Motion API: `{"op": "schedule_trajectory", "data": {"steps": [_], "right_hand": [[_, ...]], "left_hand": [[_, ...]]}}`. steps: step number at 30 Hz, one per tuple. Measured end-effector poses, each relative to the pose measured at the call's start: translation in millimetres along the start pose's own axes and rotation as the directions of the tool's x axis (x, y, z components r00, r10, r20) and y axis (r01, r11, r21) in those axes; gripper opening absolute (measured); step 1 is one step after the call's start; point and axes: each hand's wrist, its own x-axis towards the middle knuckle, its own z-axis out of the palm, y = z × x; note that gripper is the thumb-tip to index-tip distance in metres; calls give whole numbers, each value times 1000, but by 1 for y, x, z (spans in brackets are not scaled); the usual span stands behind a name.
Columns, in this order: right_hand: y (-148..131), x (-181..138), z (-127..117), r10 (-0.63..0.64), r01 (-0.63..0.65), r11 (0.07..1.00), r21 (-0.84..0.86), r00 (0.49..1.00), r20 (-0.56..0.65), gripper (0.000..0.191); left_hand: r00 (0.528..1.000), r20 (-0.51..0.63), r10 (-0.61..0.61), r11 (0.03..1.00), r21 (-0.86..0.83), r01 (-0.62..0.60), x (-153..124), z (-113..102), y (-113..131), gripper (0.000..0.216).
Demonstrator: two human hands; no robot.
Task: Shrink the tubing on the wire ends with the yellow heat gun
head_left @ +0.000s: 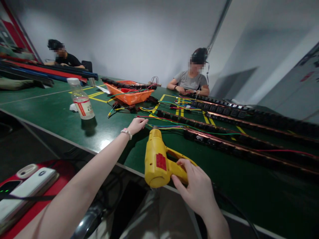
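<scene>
My right hand (193,179) is wrapped round the handle of a yellow heat gun (155,156), whose nozzle points away from me over the table edge. Ahead of the nozzle run thin coloured wires (166,127), leading right to a long black strip (211,141) of connectors with copper-coloured bars. My left hand (138,125) reaches to the ends of these wires, its fingers closed and pressed together near the tips. A pinch on the wire ends seems visible, though the fingertips are small here. A bracelet circles the left wrist.
On the green table (109,124) stand a plastic bottle (83,103) at left and an orange basket (132,95) holding black strips. More strips (239,111) lie at right. Two people sit across the table. A red stool (62,169) with devices is at lower left.
</scene>
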Motion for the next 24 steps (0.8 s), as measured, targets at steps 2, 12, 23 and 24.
{"op": "schedule_trajectory", "data": {"steps": [2,12,23,24], "right_hand": [[12,-6,-5,7,-8,999,-43,1000,-26,22],[50,-32,-17,203,-256,909,-329,961,-186,26],[40,-24,-11,202,-323,833,-449,933,-297,43],[36,-23,-9,201,-328,826,-458,931,-305,42]], "left_hand": [[1000,-2,-7,1000,0,7,0,0,0,51],[999,25,-31,999,15,31,0,-1,0,52],[998,26,-63,998,21,62,2,1,0,51],[997,27,-67,998,22,66,2,2,0,51]]}}
